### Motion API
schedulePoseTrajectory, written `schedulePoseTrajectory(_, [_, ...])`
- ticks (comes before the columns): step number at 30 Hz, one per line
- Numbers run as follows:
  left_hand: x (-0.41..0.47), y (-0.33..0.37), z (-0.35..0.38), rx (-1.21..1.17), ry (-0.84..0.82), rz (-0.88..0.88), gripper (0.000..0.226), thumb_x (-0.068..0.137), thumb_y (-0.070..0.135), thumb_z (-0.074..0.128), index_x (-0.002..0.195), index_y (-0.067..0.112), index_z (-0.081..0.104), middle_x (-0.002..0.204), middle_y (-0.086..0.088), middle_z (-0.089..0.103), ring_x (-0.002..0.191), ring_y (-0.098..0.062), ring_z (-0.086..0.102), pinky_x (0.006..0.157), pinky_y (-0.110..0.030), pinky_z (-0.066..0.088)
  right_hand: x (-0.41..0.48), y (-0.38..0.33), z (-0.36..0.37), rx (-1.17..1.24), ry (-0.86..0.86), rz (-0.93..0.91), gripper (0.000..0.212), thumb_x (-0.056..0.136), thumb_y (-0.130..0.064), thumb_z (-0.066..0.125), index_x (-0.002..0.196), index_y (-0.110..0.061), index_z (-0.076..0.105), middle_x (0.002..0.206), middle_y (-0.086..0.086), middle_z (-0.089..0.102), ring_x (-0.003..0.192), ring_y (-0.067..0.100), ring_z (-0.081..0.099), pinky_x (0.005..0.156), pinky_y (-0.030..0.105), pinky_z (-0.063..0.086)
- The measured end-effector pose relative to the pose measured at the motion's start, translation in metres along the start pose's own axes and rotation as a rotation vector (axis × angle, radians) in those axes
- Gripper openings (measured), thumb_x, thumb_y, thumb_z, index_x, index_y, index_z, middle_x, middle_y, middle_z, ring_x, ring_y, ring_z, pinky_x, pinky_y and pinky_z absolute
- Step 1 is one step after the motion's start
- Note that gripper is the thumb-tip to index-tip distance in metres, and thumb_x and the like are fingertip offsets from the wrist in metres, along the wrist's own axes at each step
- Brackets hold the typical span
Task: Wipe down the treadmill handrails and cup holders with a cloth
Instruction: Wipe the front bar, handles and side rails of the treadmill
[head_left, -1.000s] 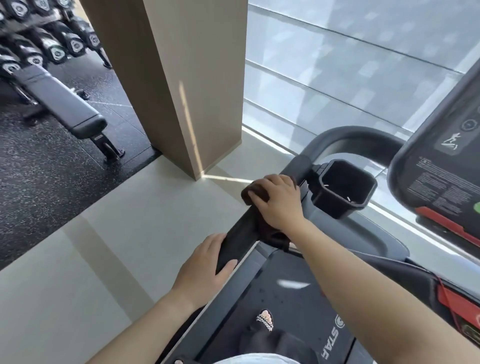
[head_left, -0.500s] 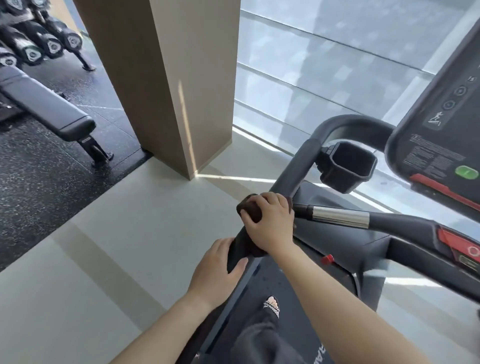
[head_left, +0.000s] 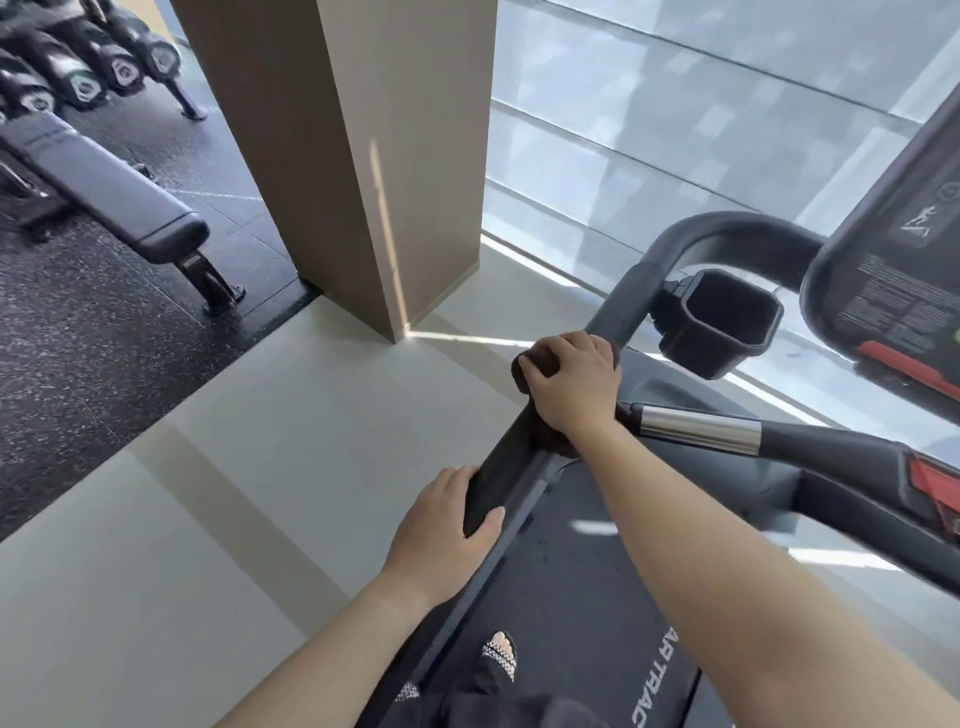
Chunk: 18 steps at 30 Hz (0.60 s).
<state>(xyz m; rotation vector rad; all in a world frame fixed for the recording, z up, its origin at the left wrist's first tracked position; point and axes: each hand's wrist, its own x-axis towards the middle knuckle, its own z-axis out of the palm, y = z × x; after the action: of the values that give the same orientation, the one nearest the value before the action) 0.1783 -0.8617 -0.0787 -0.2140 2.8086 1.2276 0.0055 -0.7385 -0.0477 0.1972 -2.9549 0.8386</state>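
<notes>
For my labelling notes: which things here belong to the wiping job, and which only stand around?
Job: cloth, under the right hand; handrail, gripped by the left hand; cup holder.
Standing around: weight bench, dumbbells, pillar, console.

Bright daylight floods through the frosted pale grey glass wall right of the tall beige square pillar. A thin sun streak runs down the pillar's face and along the pale tiled floor rightward from its base. Left of the pillar, the black speckled rubber floor lies dimmer, faintly sheened. Below-right of it, the brushed steel sleeve glints, and white glare smears the dark grey treadmill belt. The dark brown cloth and black padded handrail show little detail. The pillar's edges lean with wide-angle distortion.
</notes>
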Motion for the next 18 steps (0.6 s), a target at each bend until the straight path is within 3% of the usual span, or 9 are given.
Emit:
schedulePoseTrajectory(3, [0.0,0.002,-0.001,0.009,0.002,-0.002,0.05,0.083,0.053,0.043,0.127,0.029,0.041,0.113,0.019,0.048,0.099,0.004,0.043,0.079,-0.007,0.031,-0.007,-0.003,-0.001,-0.026,-0.009,-0.019,0.029,0.085,-0.045,0.055,0.104,-0.026,0.065,0.115,-0.003,0.057,0.118,0.024,0.039,0.096,0.044,0.028])
schedulePoseTrajectory(6, [0.0,0.003,-0.001,-0.011,0.015,-0.014,0.049,0.08,0.053,0.045,0.124,0.032,0.043,0.113,0.021,0.048,0.1,0.004,0.046,0.083,-0.011,0.037,-0.045,0.0,0.008,0.054,0.076,-0.09,0.023,0.081,-0.042,0.061,0.097,-0.026,0.065,0.11,-0.004,0.058,0.113,0.022,0.042,0.089,0.04,0.03])
schedulePoseTrajectory(8, [0.002,0.004,-0.001,-0.02,0.019,-0.017,0.048,0.078,0.053,0.045,0.122,0.033,0.044,0.113,0.018,0.052,0.1,0.002,0.049,0.084,-0.017,0.042,-0.057,0.003,0.011,0.091,0.083,-0.123,0.022,0.08,-0.043,0.062,0.096,-0.028,0.066,0.11,-0.006,0.059,0.112,0.021,0.044,0.092,0.039,0.031])
schedulePoseTrajectory(13, [0.002,0.003,0.0,0.015,0.015,-0.017,0.048,0.081,0.052,0.046,0.125,0.032,0.044,0.114,0.021,0.05,0.102,0.004,0.047,0.083,-0.013,0.036,-0.023,0.005,0.001,0.091,0.003,-0.119,0.025,0.083,-0.044,0.061,0.101,-0.028,0.067,0.112,-0.007,0.059,0.116,0.021,0.041,0.098,0.04,0.026])
schedulePoseTrajectory(18, [0.001,0.006,0.0,-0.007,0.027,-0.021,0.042,0.08,0.049,0.048,0.12,0.036,0.046,0.111,0.02,0.052,0.099,0.003,0.049,0.08,-0.013,0.037,-0.052,0.004,0.0,0.138,0.063,-0.118,0.027,0.081,-0.039,0.064,0.105,-0.027,0.066,0.116,-0.005,0.057,0.118,0.021,0.043,0.099,0.04,0.028])
